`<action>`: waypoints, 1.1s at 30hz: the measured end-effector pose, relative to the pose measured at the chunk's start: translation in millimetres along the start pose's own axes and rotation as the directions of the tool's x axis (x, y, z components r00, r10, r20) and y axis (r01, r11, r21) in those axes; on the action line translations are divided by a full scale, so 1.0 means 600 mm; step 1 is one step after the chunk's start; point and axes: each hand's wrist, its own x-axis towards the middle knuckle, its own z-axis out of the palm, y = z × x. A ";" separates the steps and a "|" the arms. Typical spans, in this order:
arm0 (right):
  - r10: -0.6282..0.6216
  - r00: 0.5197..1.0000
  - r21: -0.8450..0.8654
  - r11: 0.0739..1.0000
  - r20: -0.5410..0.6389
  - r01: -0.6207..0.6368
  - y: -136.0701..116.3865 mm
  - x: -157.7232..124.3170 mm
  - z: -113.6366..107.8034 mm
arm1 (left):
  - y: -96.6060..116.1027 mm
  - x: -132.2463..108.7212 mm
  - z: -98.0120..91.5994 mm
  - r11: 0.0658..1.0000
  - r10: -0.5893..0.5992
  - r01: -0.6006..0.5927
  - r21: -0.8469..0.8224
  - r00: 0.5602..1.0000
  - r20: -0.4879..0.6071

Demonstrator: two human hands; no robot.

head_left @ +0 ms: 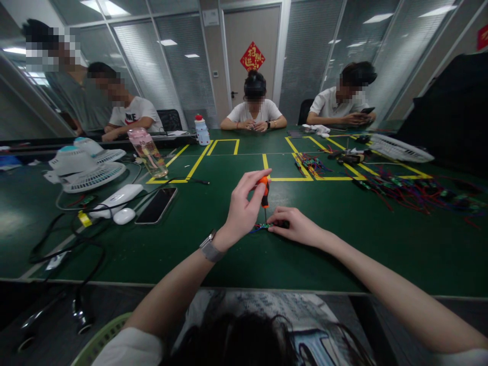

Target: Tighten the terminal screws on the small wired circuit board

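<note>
My left hand (246, 203) is closed around the orange and black handle of a screwdriver (266, 199). The screwdriver stands nearly upright, its thin shaft pointing down at a small green circuit board (264, 225) on the table. Red and blue wires come off the board's left side. With thumb and fingers, my right hand (292, 224) pinches the board's right end against the green tabletop. Something dark shows between those fingers, too small to name. Whether the tip sits in a screw cannot be made out.
Wired circuit boards (415, 190) lie heaped at the right, with a smaller bunch (312, 165) nearer the middle. A phone (157, 205), white fans (87, 170), a bottle (148, 152) and black cables (91, 244) are on the left. Several people sit or stand around the table.
</note>
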 end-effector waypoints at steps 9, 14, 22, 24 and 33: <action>0.006 1.000 0.007 1.000 0.008 -0.006 0.000 0.000 0.000 | 0.001 0.001 0.000 0.994 0.051 -0.047 0.104 0.998 -0.038; -0.008 1.000 0.002 1.000 0.015 0.008 0.000 -0.001 -0.002 | -0.001 -0.001 0.000 0.999 0.041 -0.041 0.002 0.999 0.002; -0.012 1.000 -0.013 1.000 0.026 0.013 0.000 0.000 -0.003 | 0.001 0.000 -0.001 0.998 0.056 -0.055 0.037 0.998 -0.029; -0.017 1.000 -0.010 1.000 0.024 0.017 0.000 -0.001 -0.003 | 0.003 0.001 0.000 0.999 0.040 -0.041 -0.031 0.999 -0.022; -0.014 0.999 -0.001 1.000 0.030 0.014 0.001 0.000 -0.004 | 0.005 0.002 -0.001 0.995 0.085 -0.081 0.057 0.994 -0.071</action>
